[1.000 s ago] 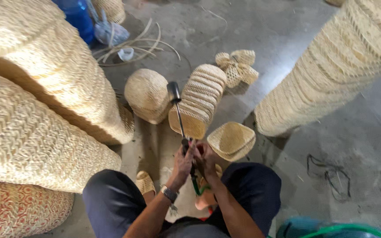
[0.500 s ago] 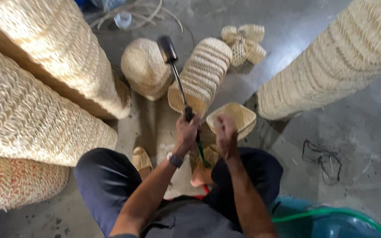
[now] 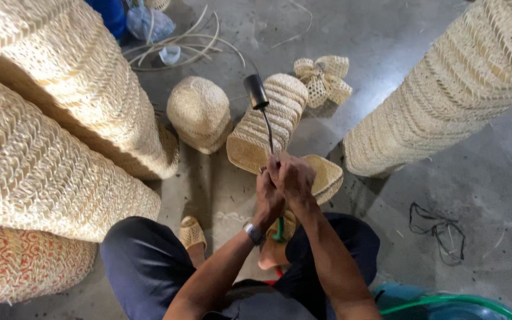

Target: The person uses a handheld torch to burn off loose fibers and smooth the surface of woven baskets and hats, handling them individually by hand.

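Torch: thin metal-stemmed tool with black cylindrical head (image 3: 256,92), stem rising from both hands, head up over the woven stack.
Left hand: (image 3: 266,198) fingers wrapped shut round the lower stem; wristwatch on that wrist.
Right hand: (image 3: 293,178) fingers closed over the same grip, just above and overlapping the left.
Hose: green tube (image 3: 279,230) drops from under the hands between the knees; likely feeds the tool, can't confirm.
Handling: looks rigid and light, head-heavy on a long thin stem; my read is grip low at the handle end as now, keep off the black head. Hose will tug a little.
Under hands: shallow square straw-coloured woven tray (image 3: 325,175), just beyond the right hand, on the floor.
Ahead: nested stack of oblong woven baskets lying on its side (image 3: 268,121), directly under the tool head; round domed woven basket (image 3: 200,112) beside it to the left.
Further: woven bow-shaped ornament (image 3: 324,80) behind the stack; loose cane strips (image 3: 191,47) near it.
Flanks: tall leaning stacks of pale woven baskets on the left (image 3: 54,118) and on the right (image 3: 457,83).
Floor: grey concrete (image 3: 386,35); person seated, dark trousers, woven sandal (image 3: 192,232).
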